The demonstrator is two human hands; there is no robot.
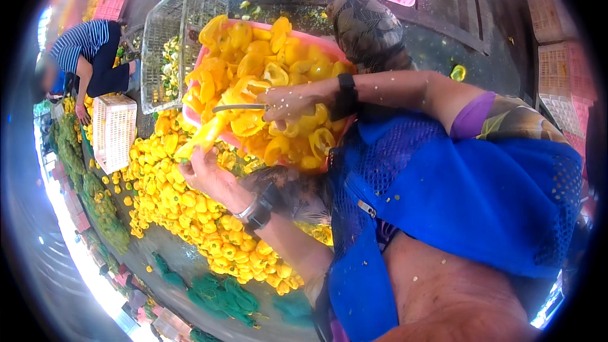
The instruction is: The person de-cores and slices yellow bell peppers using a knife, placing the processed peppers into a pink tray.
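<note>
My left hand (212, 180) is closed on a yellow bell pepper (208, 132), held at the near-left side of a pink crate (192, 116). In my right hand (294, 101) is a knife (239, 107), its slim blade reaching left over the crate and close to the pepper. Cut, hollowed yellow pepper pieces (253, 63) heap up in the crate under my right hand. Whether the blade touches the held pepper, I cannot tell.
Whole yellow peppers (183, 206) spread over the floor. A greyish crate (152, 82) holds pale scraps. Beside a white crate (114, 133), another person (82, 47) bends down. Green netting (218, 294) lies below the pile. Stacked crates (560, 73) stand at right.
</note>
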